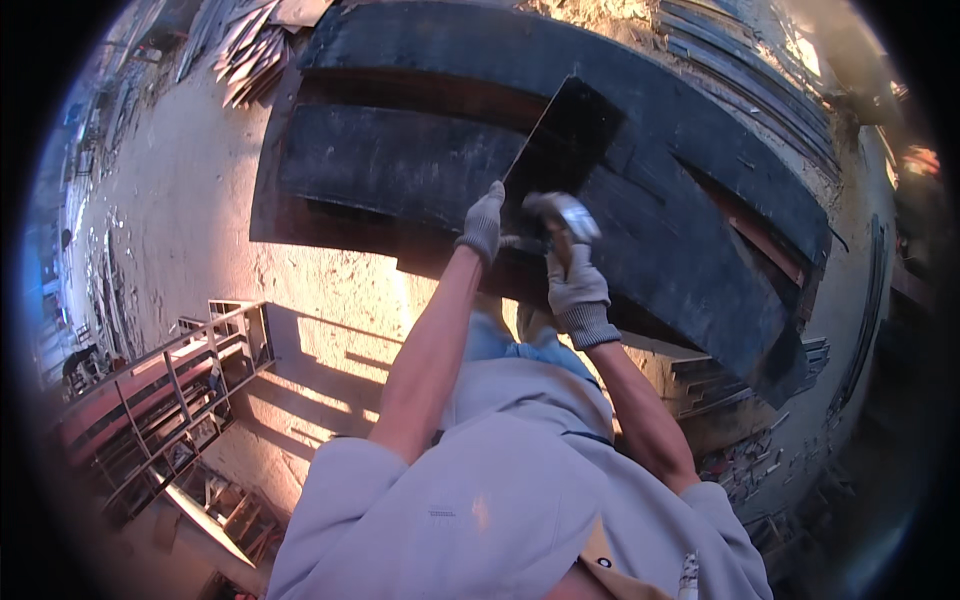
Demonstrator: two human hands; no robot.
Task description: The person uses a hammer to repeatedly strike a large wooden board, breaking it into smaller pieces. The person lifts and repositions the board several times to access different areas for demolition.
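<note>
My right hand (578,290), in a grey knit glove, is closed round the wooden handle of a hammer (562,214). The hammer's head is smeared by motion and hangs over a dark rectangular metal plate (575,125). That plate is tilted, its far corner pointing away from me. My left hand (484,222), gloved the same way, grips the plate's near left edge, with the fingers partly hidden. Beneath lie large dark metal sheets (390,150), overlapping in a stack.
A rusty metal frame (190,390) stands at the lower left. Scrap strips (250,55) lie in a heap at the far left. Long metal bars (750,75) are piled at the far right, and stacked angled pieces (700,385) sit under the sheets at the near right.
</note>
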